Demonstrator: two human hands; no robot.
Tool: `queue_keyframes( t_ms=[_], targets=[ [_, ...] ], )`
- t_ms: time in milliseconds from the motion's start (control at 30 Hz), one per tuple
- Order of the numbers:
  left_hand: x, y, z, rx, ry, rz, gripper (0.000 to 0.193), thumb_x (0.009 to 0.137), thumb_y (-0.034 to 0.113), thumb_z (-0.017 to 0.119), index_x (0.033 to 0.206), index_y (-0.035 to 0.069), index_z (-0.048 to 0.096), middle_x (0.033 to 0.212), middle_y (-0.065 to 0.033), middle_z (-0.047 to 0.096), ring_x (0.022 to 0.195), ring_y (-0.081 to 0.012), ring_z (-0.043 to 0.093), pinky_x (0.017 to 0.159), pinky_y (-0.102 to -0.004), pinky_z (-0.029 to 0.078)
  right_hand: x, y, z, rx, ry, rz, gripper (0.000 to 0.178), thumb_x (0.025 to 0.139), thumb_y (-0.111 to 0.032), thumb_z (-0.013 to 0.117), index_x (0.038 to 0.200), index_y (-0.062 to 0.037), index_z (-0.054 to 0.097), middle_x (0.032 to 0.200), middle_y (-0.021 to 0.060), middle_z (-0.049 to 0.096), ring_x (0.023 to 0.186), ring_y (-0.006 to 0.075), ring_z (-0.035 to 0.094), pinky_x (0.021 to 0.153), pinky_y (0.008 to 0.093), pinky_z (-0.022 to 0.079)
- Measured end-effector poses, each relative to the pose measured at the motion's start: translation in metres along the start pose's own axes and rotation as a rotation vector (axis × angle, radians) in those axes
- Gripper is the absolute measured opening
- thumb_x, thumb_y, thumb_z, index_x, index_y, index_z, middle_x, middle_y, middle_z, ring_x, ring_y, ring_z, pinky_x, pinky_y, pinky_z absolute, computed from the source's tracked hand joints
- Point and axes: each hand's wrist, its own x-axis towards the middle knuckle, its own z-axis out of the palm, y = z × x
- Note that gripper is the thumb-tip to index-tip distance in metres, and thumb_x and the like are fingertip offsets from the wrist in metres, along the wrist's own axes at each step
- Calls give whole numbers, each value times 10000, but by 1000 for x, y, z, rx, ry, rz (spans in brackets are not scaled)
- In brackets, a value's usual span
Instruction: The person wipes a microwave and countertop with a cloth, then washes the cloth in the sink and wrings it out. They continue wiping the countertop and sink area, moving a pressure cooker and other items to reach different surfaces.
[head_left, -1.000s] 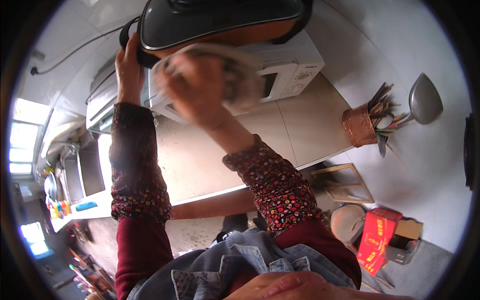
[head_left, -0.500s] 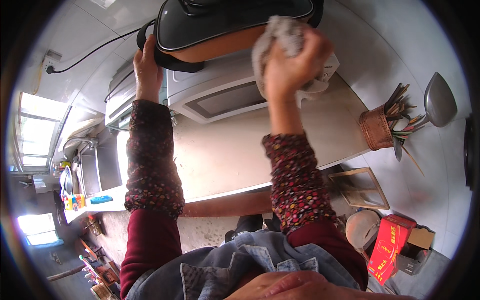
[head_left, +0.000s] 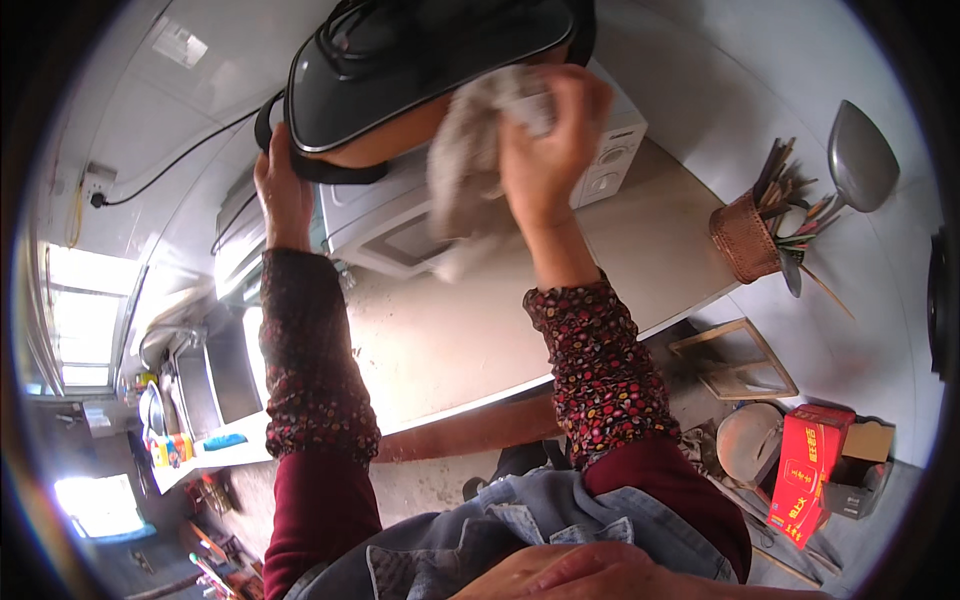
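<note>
A rectangular electric pan (head_left: 375,137) with an orange body, a black lid and black side handles sits on top of a white microwave oven (head_left: 355,212). At the pan's left end, my left hand (head_left: 283,195) is closed on the black handle; its fingertips are partly hidden there. My right hand (head_left: 552,155) grips a crumpled grey rag (head_left: 466,140) at the pan's front side. The rag's lower end hangs loose and blurred in front of the microwave door. Whether the rag touches the orange side is hard to tell.
The microwave stands on a pale counter (head_left: 455,320). On the right, a brown woven holder (head_left: 742,243) carries chopsticks and utensils beside a metal spatula (head_left: 862,160). A black cord runs to a wall socket (head_left: 98,186). A sink (head_left: 230,370) lies left; a red box (head_left: 808,470) sits low right.
My right hand has swept the rag leftward along the pan's front, and more of the rag hangs down. My left hand keeps its hold on the handle. The whole view has tilted slightly.
</note>
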Motion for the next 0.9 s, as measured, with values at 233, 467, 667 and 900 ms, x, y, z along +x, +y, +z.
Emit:
queue_keyframes(
  t_ms=[233, 467, 667, 900],
  targets=[
    [5, -2, 8, 30, -8, -25, 225, 1009, 175, 568, 1024, -36, 645, 972, -79, 692, 852, -140, 664, 755, -267, 536, 87, 74, -4, 328, -42, 638, 256, 825, -89, 659, 1071, -20, 647, 1004, 97, 673, 924, 182, 627, 827, 320, 493],
    [-1, -6, -1, 53, 45, -20, 214, 1002, 190, 581, 1010, -13, 647, 948, -58, 691, 840, -126, 660, 731, -255, 529, -3, 7, -26, 75, -377, -36, 397, 592, 66, 750, 951, -89, 679, 1036, 112, 583, 1028, 291, 601, 883, 391, 498],
    [-2, -4, 2, 88, 23, -10, 214, 1000, 205, 590, 943, 8, 650, 897, -31, 679, 809, -94, 641, 699, -248, 509, 5, 27, -37, 233, -18, 447, 306, 772, 32, 656, 1070, -28, 624, 1003, 68, 660, 937, 194, 635, 829, 326, 514],
    [-2, -2, 11, 43, 50, -18, 258, 1006, 207, 578, 1062, -35, 646, 982, -69, 688, 862, -130, 647, 763, -264, 513, 46, 48, 6, 146, 78, 193, 308, 723, -73, 750, 1003, -32, 626, 1066, 147, 577, 1024, 321, 564, 847, 398, 484]
  ],
)
